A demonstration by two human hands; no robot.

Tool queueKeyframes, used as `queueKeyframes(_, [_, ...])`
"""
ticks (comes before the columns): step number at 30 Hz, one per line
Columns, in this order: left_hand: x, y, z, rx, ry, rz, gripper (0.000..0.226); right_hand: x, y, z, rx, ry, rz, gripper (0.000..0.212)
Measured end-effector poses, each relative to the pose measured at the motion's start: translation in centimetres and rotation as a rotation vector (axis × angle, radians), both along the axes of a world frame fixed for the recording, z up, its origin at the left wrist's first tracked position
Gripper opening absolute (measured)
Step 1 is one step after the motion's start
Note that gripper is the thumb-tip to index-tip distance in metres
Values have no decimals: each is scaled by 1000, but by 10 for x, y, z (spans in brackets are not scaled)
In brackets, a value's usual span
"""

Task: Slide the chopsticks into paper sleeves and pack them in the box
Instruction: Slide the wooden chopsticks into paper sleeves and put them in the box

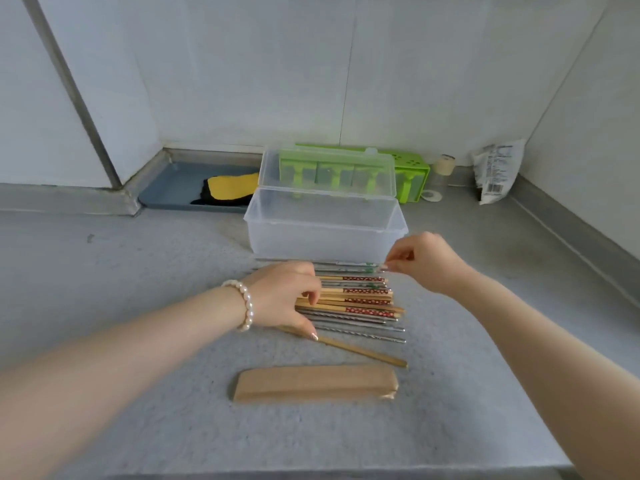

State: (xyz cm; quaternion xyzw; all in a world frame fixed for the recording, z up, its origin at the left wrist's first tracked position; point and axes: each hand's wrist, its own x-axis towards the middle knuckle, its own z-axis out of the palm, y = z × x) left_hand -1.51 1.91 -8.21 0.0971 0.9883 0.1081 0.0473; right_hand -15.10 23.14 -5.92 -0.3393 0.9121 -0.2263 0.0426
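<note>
- While both our hands are down on the pile of chopsticks [356, 299], nothing is sleeved yet as far as we can see: the paper sleeves [313, 382] lie in a flat stack on the desk [138, 306] nearest us, and the clear box [325, 226] stands open just behind the pile, seemingly with nothing in it.
- Our left hand [287, 296] rests on the left ends of the pile, fingers curled down onto the wooden pairs; whether its grip has closed on any one stick we cannot tell.
- Our right hand [426, 258] pinches the right tip of a metal stick at the far edge of the pile, grip clamped on that tip.
- The pile is mixed, metal sticks among red-banded wooden ones, so lifting by one tip could bring up an unmatched pair.
- A pinch at the very end is a weak hold; the smooth stick could swing, slip and roll across the desk.
- Pulling it out could drag its neighbours and scatter the row toward the loose wooden stick [360, 349] lying askew.
- The sleeves look thin, so we may pick up two at once or crease the mouth.
</note>
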Motion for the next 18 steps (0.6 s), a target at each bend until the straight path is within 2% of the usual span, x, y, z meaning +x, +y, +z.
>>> queueKeyframes(4, [17, 7, -11, 23, 84, 71, 26, 22, 17, -8, -133, -64, -35, 8])
queueKeyframes(8, [40, 20, -20, 75, 132, 134, 8, 50, 39, -23, -57, -83, -75, 6])
queueKeyframes(13, [49, 37, -19, 53, 170, 186, 12, 63, 65, -44, -120, -105, -303, 9])
queueKeyframes(18, [40, 43, -22, 63, 176, 200, 14, 56, 56, -54, -171, -84, -341, 14])
